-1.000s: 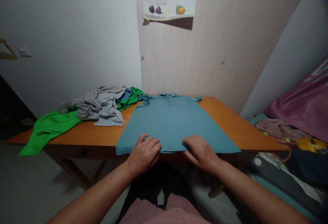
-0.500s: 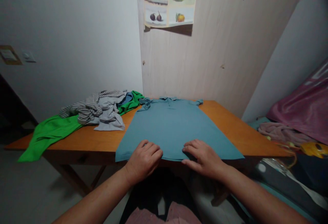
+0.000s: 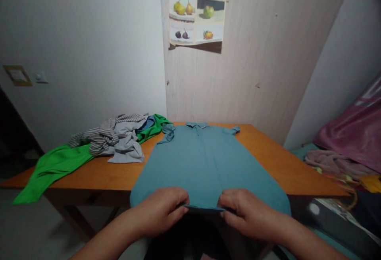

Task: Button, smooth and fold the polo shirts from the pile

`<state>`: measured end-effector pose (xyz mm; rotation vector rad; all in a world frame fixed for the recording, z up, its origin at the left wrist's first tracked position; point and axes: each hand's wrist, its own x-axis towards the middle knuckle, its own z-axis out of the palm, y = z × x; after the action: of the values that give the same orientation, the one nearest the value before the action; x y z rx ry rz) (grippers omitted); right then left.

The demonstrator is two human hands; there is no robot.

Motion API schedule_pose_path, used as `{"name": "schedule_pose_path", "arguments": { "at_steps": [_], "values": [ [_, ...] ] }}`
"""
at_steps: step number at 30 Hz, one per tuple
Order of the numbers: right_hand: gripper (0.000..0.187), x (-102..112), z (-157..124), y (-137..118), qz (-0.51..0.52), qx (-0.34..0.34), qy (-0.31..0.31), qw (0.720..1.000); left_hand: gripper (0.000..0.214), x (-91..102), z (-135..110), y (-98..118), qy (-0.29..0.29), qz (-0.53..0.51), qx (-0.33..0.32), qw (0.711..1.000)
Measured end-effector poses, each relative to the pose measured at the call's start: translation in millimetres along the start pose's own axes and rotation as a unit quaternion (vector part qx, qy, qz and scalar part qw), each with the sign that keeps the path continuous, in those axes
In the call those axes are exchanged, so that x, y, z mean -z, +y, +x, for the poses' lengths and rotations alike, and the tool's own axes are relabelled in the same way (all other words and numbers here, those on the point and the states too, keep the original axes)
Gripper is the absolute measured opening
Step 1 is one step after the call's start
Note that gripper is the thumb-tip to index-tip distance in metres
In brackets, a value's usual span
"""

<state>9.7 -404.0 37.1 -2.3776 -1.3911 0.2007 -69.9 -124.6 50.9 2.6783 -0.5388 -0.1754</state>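
Observation:
A blue-green polo shirt (image 3: 199, 164) lies spread on the wooden table, its collar at the far edge and its hem at the near edge. My left hand (image 3: 166, 210) pinches the hem left of the middle. To the right, my right hand (image 3: 244, 212) grips the same hem between thumb and fingers. Between the two hands the hem is pulled straight, just off the table's front edge. The left sleeve is bunched up, and the right one is partly folded near the shoulder.
A heap of clothes (image 3: 119, 137), grey, striped and green, lies on the left of the wooden table (image 3: 274, 168). A green garment (image 3: 38, 172) hangs over the front edge. Fruit pictures (image 3: 196, 24) are on the wall. Pink cloth (image 3: 351, 133) is at the right.
Both hands have closed on the hem and drawn it towards me, over the table's front edge. The shirt's lower corners now curve down. The camera view has tilted up slightly.

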Motion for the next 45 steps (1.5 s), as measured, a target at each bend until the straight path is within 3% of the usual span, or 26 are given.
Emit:
{"name": "schedule_pose_path", "arguments": {
  "at_steps": [4,9,11,12,14,16,18,21,25,30,35,39,45],
  "values": [
    [0.010,-4.0,-10.0,-12.0,0.064,0.023,-0.091,0.993,0.012,1.8,-16.8,10.6,-0.099,-0.052,0.003,0.994],
    [0.021,-5.4,-13.9,-15.1,0.190,0.047,-0.216,0.957,0.014,-2.8,-18.7,11.1,-0.236,-0.140,-0.011,0.962],
    [0.028,0.2,-8.2,-11.1,0.237,0.025,-0.197,0.951,0.018,-2.0,-9.1,6.3,-0.209,-0.186,-0.016,0.960],
    [0.032,3.9,-3.3,-6.6,0.252,0.011,-0.161,0.954,0.022,-0.9,-2.0,2.1,-0.161,-0.198,-0.016,0.967],
    [0.040,11.5,10.0,8.8,0.251,-0.019,-0.046,0.967,0.030,1.6,15.7,-11.1,-0.018,-0.179,-0.005,0.984],
    [0.045,16.5,25.6,33.3,0.197,-0.049,0.078,0.976,0.033,2.9,34.2,-30.1,0.135,-0.098,0.018,0.986],
    [0.050,16.7,39.5,64.7,0.111,-0.094,0.175,0.974,0.041,2.1,48.9,-51.4,0.203,-0.009,0.049,0.978],
    [0.063,8.4,50.0,113.4,-0.026,-0.166,0.217,0.962,0.061,-2.2,58.3,-76.3,0.176,0.090,0.117,0.973],
    [0.078,-7.9,42.5,156.7,-0.102,-0.239,0.149,0.954,0.079,-8.5,51.7,-83.8,0.104,0.122,0.173,0.972],
    [0.083,-20.8,24.1,165.0,-0.117,-0.264,0.130,0.949,0.082,-9.6,33.9,-72.7,0.071,0.124,0.185,0.972],
    [0.081,-12.5,19.1,156.9,-0.096,-0.264,0.120,0.952,0.081,2.4,33.6,-67.5,0.045,0.118,0.189,0.974],
    [0.073,7.5,38.3,151.6,-0.064,-0.256,0.129,0.956,0.066,12.9,67.5,-70.2,0.083,0.113,0.132,0.981],
    [0.065,20.4,90.3,153.2,-0.062,-0.198,0.136,0.969,0.044,15.2,150.2,-82.9,0.096,0.114,0.014,0.989]
  ]
}}
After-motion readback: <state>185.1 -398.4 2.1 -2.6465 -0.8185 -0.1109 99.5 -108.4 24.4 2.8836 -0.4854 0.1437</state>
